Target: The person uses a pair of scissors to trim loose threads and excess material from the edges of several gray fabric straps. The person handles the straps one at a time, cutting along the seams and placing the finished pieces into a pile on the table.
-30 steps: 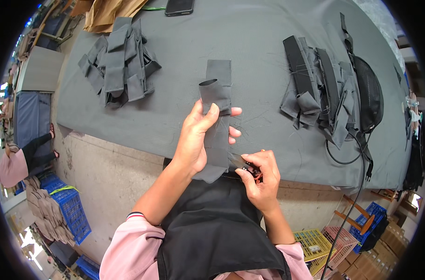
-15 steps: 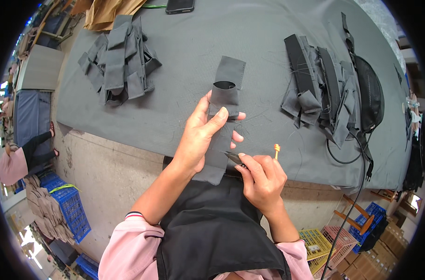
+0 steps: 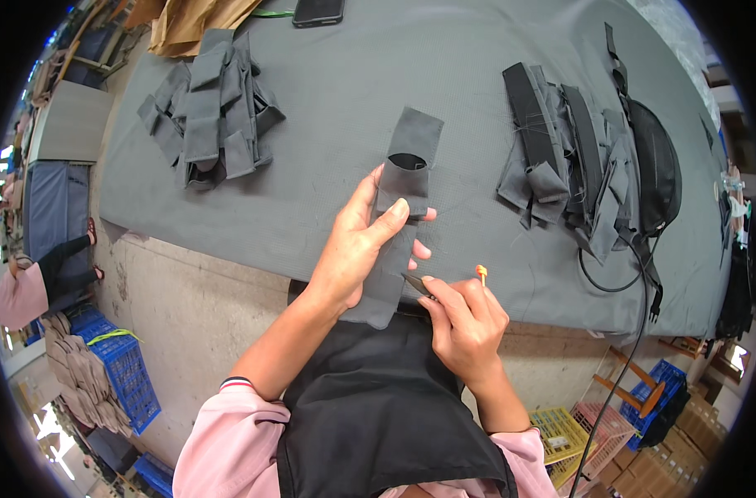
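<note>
Table [image 3: 328,91]: grey cloth is covering it, creasing at the right, loose threads scattering over the middle.
Left pile [image 3: 220,108]: dark grey strips are lying heaped near the brown paper [image 3: 199,26].
Right pile [image 3: 531,116]: more strips are lying beside a black pouch [image 3: 658,170]; a black cable [image 3: 604,407] is running down past the table edge.
Phone [image 3: 318,11]: lying at the top, upper end cut off by the frame.
Floor [image 3: 191,303]: concrete is showing; a blue crate [image 3: 133,378] is standing left, a yellow crate [image 3: 558,432] right, near a wooden stool [image 3: 635,398].
Co-worker [image 3: 21,296]: staying at far left, pink top, mostly cut off.
Left hand [image 3: 351,249]: gripping the grey strip [image 3: 385,290], thumb in front, fingers behind; the strip is hanging over the near table edge, its upper part looping.
Right hand [image 3: 471,328]: closing around a pointed metal tool [image 3: 415,285], orange end [image 3: 481,273] sticking up.
Hard to see: fingers are hiding the tool's handle; can't tell whether its tip is touching the strip.
</note>
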The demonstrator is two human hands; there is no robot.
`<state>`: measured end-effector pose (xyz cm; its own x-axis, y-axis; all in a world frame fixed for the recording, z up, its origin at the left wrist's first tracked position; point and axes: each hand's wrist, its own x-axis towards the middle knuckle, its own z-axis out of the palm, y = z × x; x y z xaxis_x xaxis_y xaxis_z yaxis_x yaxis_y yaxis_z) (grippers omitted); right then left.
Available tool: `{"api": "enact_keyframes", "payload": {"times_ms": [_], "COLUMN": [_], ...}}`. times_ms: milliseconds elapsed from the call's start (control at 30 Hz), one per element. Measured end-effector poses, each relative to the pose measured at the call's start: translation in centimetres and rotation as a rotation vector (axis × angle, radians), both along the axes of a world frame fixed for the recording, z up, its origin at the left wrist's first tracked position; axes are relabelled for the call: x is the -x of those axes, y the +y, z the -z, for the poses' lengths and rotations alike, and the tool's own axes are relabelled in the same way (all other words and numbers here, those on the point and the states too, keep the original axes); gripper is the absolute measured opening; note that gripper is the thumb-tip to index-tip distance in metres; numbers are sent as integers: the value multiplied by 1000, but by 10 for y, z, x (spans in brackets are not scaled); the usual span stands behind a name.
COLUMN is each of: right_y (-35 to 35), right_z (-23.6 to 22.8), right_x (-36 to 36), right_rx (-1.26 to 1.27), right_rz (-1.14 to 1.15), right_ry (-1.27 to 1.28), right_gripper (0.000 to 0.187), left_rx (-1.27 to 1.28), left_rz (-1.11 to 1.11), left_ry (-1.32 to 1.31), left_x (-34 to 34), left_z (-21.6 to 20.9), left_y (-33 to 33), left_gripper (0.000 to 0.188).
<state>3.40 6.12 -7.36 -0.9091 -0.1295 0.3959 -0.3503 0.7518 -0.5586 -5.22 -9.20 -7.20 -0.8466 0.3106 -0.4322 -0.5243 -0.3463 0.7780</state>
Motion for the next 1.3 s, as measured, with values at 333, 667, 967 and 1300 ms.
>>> {"api": "enact_keyframes", "payload": {"times_ms": [333,667,967,1300], "right_y": [0,-8,-20,-11], "right_z": [-4,-7,3,7], "right_x": [-2,0,8,16], "right_rx": [-22,44,31,490], "right_rz": [-39,-27,-87,79], "right_ry": [-35,-121,-82,-274], "right_gripper": [29,27,21,45], "left_rx": [-29,-6,-14,-76], "left_rz": [38,51,40,52], "left_ry": [-19,-28,-38,-71], "left_x": [2,0,-1,-9], "left_z": [-2,-1,-5,23], "left_y": [-3,-3,-2,-6], "left_gripper": [46,49,49,56]}}
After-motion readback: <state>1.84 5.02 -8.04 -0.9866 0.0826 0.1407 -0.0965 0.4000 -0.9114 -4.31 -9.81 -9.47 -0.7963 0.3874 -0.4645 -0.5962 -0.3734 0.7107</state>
